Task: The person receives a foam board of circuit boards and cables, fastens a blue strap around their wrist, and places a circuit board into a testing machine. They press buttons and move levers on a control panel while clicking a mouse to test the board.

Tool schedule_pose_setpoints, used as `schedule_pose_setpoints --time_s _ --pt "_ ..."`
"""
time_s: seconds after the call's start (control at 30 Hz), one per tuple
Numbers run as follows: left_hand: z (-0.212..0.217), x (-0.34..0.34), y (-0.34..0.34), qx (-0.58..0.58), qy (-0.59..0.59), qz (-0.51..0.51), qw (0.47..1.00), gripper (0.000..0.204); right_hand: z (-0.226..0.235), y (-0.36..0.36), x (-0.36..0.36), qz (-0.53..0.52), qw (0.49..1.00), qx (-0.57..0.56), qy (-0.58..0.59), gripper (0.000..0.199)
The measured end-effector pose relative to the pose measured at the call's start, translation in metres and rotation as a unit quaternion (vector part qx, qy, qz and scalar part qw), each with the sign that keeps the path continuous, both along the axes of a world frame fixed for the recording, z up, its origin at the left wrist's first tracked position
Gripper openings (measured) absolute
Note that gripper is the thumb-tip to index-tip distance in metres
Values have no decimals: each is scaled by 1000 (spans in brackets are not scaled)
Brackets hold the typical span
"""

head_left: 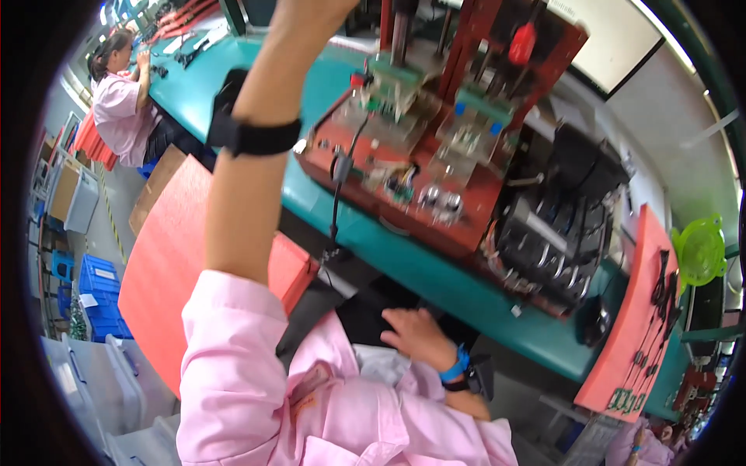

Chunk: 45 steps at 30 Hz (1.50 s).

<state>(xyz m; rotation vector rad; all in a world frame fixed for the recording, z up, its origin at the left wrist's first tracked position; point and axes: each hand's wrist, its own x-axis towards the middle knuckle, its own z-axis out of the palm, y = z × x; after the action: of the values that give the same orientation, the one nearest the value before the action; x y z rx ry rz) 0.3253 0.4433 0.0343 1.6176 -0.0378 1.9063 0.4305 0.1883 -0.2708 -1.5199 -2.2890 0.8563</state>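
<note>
Extending past the upper edge, the left hand point(317, 11) is cut off, its grip untellable; the right hand point(420, 336), loosely spread, holds nothing visible. Farther off stands one red test fixture point(435, 235); right, one foam board point(610, 365) bears at least three blurred circuit boards point(626, 401).

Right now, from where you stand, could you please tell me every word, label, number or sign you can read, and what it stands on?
There is none I can quote:
Pale panel, upper right: small print near the picture's top edge, not copied out here.
Blue crate, left: white label, too small to read.
Pink jacket: small orange marking, too blurred to read.
</note>
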Motion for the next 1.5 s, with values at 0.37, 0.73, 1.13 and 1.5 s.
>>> schedule_pose_setpoints --time_s 0.37,0.73,1.13,1.5 --pt "-57 -69 -78 14 361 464 809 28 30 50 -26 -124 983 27 131 62" --pt "-316 -135 -218 -701 121 -126 691 40 24 97 -74 -110 838 -254 471 61" --pt "-275 -117 -173 -562 0 -115 819 41 71 48 -43 -85 697 -299 646 46" --pt "-247 -124 -167 -441 35 -12 897 44 42 40 -66 -177 866 -65 464 25"
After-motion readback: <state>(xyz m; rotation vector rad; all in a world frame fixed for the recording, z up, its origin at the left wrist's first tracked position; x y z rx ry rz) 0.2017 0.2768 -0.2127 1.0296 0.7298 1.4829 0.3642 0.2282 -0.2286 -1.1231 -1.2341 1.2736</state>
